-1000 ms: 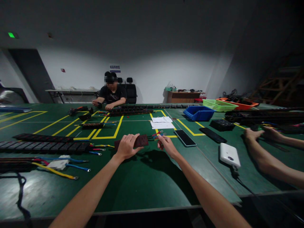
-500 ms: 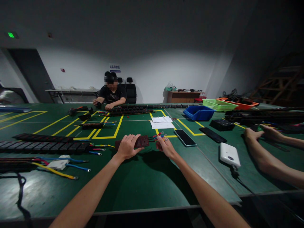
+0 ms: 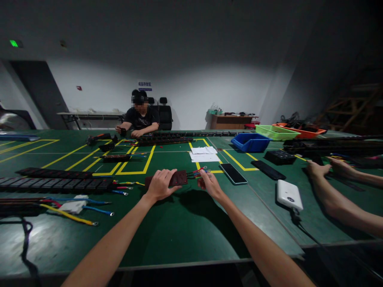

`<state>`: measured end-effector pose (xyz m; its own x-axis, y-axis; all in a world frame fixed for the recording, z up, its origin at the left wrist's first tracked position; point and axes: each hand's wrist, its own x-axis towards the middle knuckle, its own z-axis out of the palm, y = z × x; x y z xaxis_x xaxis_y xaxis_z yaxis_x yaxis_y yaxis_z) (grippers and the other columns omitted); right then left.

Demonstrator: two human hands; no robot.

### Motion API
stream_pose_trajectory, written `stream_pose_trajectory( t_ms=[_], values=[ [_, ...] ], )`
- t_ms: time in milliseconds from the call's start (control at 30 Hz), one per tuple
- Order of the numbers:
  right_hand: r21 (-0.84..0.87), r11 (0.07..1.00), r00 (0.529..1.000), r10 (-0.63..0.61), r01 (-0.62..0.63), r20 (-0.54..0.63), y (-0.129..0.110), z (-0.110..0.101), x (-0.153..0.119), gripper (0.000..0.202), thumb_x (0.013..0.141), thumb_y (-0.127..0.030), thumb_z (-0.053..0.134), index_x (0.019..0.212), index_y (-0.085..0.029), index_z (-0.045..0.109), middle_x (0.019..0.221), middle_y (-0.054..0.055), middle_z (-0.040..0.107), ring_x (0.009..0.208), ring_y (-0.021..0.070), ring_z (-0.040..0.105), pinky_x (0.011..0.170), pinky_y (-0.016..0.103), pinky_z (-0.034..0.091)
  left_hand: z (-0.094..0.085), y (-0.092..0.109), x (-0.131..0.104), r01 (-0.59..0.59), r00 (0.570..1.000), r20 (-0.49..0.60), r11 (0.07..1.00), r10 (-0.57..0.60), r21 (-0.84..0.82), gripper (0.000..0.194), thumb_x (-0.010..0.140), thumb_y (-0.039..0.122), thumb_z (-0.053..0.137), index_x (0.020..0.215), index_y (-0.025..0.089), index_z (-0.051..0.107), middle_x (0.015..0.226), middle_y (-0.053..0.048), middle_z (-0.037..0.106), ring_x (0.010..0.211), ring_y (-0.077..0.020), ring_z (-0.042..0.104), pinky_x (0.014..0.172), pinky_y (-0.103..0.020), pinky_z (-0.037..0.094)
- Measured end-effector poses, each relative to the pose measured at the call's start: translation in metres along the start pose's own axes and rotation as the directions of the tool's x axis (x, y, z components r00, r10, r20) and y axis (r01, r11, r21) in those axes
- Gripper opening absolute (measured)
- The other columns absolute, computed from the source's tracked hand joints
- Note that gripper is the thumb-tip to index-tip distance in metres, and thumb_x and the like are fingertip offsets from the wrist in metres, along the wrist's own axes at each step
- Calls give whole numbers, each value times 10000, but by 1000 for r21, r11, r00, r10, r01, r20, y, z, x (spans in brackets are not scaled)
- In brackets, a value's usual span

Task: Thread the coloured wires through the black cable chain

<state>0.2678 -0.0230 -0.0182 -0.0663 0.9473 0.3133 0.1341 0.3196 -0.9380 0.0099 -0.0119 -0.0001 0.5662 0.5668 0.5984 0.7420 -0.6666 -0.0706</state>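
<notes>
- Our left hand point(image 3: 160, 184) has its grip clamped on one dark brown socket plate point(image 3: 178, 177), fingers over its near left edge, arm stretched straight forward.
- Our right hand point(image 3: 209, 183) pinches the coloured wires point(image 3: 197, 172) that leave the plate's right end, just right of the left grip.
- The plate hovers just above the green surface point(image 3: 179, 223), between both hands.
- Two phones point(image 3: 233, 173) lie to the right, one white power bank point(image 3: 289, 194) nearer.
- A co-worker's two hands point(image 3: 318, 169) rest far right; another person point(image 3: 140, 115) sits opposite.
</notes>
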Motion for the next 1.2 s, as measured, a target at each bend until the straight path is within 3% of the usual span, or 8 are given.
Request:
stream_pose_trajectory(
  t_ms=[600, 733, 900, 1200],
  values=[
    [57, 998, 994, 26, -20, -109, -8, -1, -3, 636, 837, -791, 505, 710, -175, 599, 528, 21, 573, 439, 119, 486, 411, 229, 354, -3, 1, 1, -15, 999, 29, 999, 16, -49, 680, 895, 652, 559, 1371, 168, 518, 1178, -154, 669, 1020, -314, 623, 868, -449, 446],
    [8, 1000, 986, -29, 31, -165, -9, -1, -4, 569, 852, -753, 525, 739, -197, 561, 551, -13, 517, 469, 121, 469, 426, 232, 344, -3, 2, 1, -27, 999, 36, 998, 28, -51, 691, 895, 658, 553, 1374, 162, 517, 1181, -156, 670, 1025, -316, 626, 872, -451, 449],
    [-70, 990, 982, -134, 126, -132, -7, 1, -7, 463, 913, -662, 523, 833, -209, 574, 573, -48, 426, 494, 107, 406, 468, 224, 335, -2, 1, 0, -26, 999, 24, 998, 28, -57, 694, 891, 657, 563, 1365, 152, 515, 1177, -156, 670, 1032, -313, 627, 881, -449, 449],
    [42, 996, 984, -66, 74, -165, -9, 2, -6, 514, 918, -697, 460, 862, -207, 604, 542, -44, 418, 451, 117, 415, 421, 229, 321, -2, 3, 1, -33, 999, 29, 997, 35, -66, 688, 892, 651, 566, 1372, 161, 516, 1165, -158, 674, 1009, -313, 629, 861, -452, 455]
  ],
)
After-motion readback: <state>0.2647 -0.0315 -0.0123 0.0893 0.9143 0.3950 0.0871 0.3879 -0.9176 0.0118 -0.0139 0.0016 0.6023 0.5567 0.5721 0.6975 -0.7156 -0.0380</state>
